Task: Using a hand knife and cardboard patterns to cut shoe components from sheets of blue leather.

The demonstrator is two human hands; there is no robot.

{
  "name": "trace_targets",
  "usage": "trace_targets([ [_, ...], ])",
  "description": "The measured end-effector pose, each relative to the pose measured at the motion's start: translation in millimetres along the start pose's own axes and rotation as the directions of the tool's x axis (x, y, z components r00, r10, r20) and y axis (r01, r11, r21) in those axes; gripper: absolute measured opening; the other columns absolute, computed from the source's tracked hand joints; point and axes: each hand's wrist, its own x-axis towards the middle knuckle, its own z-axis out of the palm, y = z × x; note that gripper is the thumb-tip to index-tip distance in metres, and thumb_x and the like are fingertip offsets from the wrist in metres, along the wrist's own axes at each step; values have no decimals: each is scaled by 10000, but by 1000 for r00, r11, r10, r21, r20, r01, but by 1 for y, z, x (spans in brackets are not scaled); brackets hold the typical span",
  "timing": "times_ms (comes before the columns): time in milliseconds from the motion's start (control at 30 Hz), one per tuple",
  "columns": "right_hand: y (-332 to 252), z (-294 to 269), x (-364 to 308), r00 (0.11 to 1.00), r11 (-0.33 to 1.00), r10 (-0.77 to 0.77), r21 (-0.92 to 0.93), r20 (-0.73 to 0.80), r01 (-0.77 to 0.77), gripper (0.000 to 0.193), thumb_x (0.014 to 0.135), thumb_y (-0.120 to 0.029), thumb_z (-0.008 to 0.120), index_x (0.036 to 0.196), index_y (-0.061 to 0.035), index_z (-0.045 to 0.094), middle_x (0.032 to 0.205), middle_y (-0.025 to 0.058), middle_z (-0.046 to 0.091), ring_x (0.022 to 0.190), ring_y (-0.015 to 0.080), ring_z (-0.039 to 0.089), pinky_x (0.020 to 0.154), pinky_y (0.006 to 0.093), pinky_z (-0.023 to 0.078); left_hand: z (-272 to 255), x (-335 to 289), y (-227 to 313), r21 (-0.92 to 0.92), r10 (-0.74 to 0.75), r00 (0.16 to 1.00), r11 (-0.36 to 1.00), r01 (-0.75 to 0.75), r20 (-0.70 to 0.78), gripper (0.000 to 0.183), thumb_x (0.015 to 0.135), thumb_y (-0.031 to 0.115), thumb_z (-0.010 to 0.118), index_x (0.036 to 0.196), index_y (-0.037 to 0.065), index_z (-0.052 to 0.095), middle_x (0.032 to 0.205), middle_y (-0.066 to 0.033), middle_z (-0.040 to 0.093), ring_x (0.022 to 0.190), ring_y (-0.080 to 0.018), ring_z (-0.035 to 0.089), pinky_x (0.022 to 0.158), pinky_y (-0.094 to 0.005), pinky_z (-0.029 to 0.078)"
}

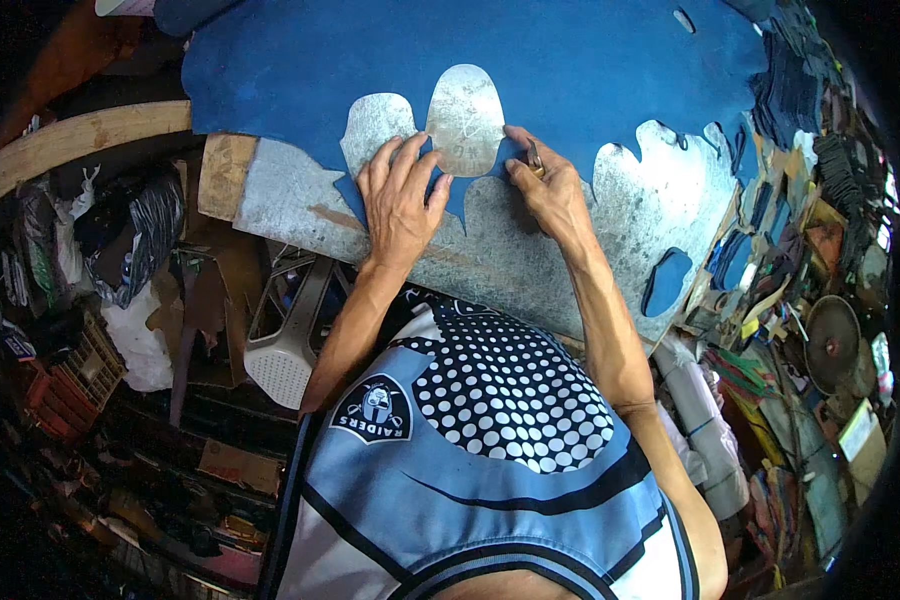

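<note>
A blue leather-like sheet (300,60) spreads over a worn grey metal-topped board (320,215). On it lies a rounded, sole-shaped metal template (467,110) with marks on its face. My left hand (400,200) is palm down with fingers spread, its fingertips at the template's lower left edge. At the template's right edge is my right hand (548,190), closed round a small metal tool (536,160) that looks like a short knife; most of it is hidden. Rounded cutouts in the sheet's near edge bare the board, one of them just left of the template.
A blue cut piece (667,282) lies on the board's right part. Stacked dark pieces (785,90) and heaped scraps crowd the right side. A grey plastic stool (285,365) stands below the board at left, near a reddish crate (75,385) and black plastic bags (140,240).
</note>
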Motion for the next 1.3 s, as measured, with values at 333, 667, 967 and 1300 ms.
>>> trace_targets([
  [333, -6, -2, -1, 1000, 995, -11, -99, 16, 12, 445, 896, -132, 614, 1337, -74, 601, 926, 151, 712, 753, 161, 619, 711, 326, 507, -2, 3, -3, 2, 3, 999, 1000, -3, 42, 361, 807, 232, 757, 1133, 102, 679, 1323, -54, 590, 1270, -293, 462, 1040, -468, 328],
  [667, -4, -2, -3, 1000, 991, -15, -133, 22, 18, 444, 895, -149, 622, 1328, -58, 596, 1087, 209, 707, 916, 258, 689, 827, 368, 523, -2, 2, -4, -10, 32, 999, 999, -32, 42, 358, 817, 228, 746, 1153, 126, 676, 1324, -48, 582, 1272, -293, 452, 1029, -472, 325],
  [967, -4, -6, -2, 1000, 992, -18, -122, 25, 21, 432, 922, -207, 620, 1316, -32, 588, 1105, 233, 696, 983, 301, 690, 870, 390, 520, -6, 6, -2, -1, 64, 996, 998, -64, 59, 248, 833, 238, 727, 1055, 127, 724, 1310, -78, 582, 1275, -302, 449, 1028, -485, 329],
  [1300, -35, -28, -9, 905, 714, -127, -596, 406, 368, 346, 906, -121, 611, 1237, -31, 565, 972, 252, 662, 917, 427, 664, 790, 471, 551, -12, 71, -43, 21, 421, 863, 896, -444, 280, 168, 829, 153, 711, 986, 105, 745, 1276, -108, 604, 1318, -308, 460, 1188, -518, 244],
])
